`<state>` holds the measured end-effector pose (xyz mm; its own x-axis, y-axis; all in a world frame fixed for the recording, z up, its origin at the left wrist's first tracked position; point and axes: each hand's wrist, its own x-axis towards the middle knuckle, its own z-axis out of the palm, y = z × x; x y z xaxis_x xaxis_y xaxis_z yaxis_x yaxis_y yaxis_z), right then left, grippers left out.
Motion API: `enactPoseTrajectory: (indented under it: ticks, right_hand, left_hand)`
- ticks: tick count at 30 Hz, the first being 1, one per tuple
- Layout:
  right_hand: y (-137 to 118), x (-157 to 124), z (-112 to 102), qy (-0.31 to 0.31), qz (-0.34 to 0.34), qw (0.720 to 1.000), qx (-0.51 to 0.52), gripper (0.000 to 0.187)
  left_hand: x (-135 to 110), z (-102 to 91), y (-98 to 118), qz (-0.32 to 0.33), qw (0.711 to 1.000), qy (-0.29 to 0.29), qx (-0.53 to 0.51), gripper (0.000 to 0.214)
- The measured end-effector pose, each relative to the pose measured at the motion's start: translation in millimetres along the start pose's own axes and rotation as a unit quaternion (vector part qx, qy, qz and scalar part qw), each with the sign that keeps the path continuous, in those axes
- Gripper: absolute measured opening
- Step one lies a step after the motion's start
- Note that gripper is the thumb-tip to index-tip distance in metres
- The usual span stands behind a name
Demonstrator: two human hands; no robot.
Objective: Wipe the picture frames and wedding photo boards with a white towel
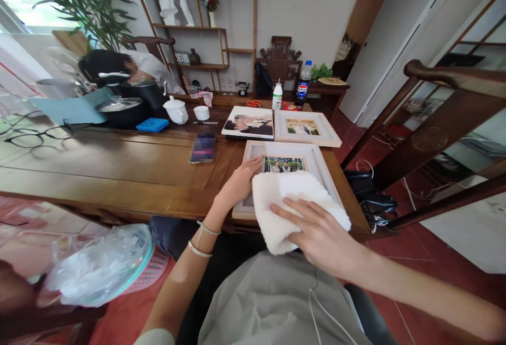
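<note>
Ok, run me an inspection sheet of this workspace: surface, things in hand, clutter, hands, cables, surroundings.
Surface: wooden table, crowded at its far end.
Things in hand: white cloth lying on a white picture frame at the near edge.
Clutter: phone, canvas photo, second frame, teapot, cola bottle.
Hands: left hand flat on the frame's left edge; right hand flat on the cloth.
Cables: dark cables on the floor right of the table.
Surroundings: shelf, plant, another person at the far end, lined bin.

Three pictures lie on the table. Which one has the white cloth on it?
The nearest frame: the cloth, left hand and right hand rest on it; the print and far frame lie bare.
</note>
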<state>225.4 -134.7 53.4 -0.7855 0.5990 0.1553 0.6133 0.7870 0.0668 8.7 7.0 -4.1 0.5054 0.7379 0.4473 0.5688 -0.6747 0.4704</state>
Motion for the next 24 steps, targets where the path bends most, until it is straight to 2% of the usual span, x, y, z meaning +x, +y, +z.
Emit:
enactPoseTrajectory:
  ticks: [2, 5, 9, 11, 13, 18, 21, 24]
  right_hand:
    - [21.0, -0.1, 0.7, 0.018, 0.013, 1.0, -0.005, 0.036]
    - [68.6, 1.2, -9.5, 0.048, 0.074, 0.995, -0.046, 0.04]
    - [131.2, 3.3, -22.6, 0.108, 0.193, 0.961, -0.164, 0.043]
    - [152.3, 6.7, -18.2, 0.103, 0.203, 0.954, -0.193, 0.047]
    - [164.7, 13.0, -6.5, 0.075, 0.189, 0.961, -0.19, 0.049]
    - [163.5, 33.1, 20.0, 0.03, 0.171, 0.976, -0.129, 0.047]
    - [144.5, 34.4, 16.0, 0.014, 0.159, 0.981, -0.113, 0.042]
    - [109.9, 22.3, 0.3, -0.018, 0.134, 0.986, -0.096, 0.04]
  left_hand:
    - [0.5, 1.2, -1.1, -0.003, 1.0, 0.003, 0.01, 0.046]
    - [1.2, 3.3, -3.5, -0.007, 1.0, 0.005, 0.024, 0.043]
    - [0.8, 4.2, -6.0, -0.01, 1.0, 0.004, 0.016, 0.043]
    - [0.5, 3.6, -5.8, -0.012, 1.0, 0.001, 0.014, 0.043]
    - [0.3, 2.7, -4.6, -0.016, 1.0, -0.002, 0.017, 0.043]
    - [0.7, 0.7, -1.4, -0.014, 1.0, -0.005, 0.025, 0.043]
    - [1.2, 1.1, -1.6, -0.011, 1.0, -0.007, 0.026, 0.042]
    - [1.4, 1.8, -1.8, -0.013, 1.0, -0.007, 0.027, 0.042]
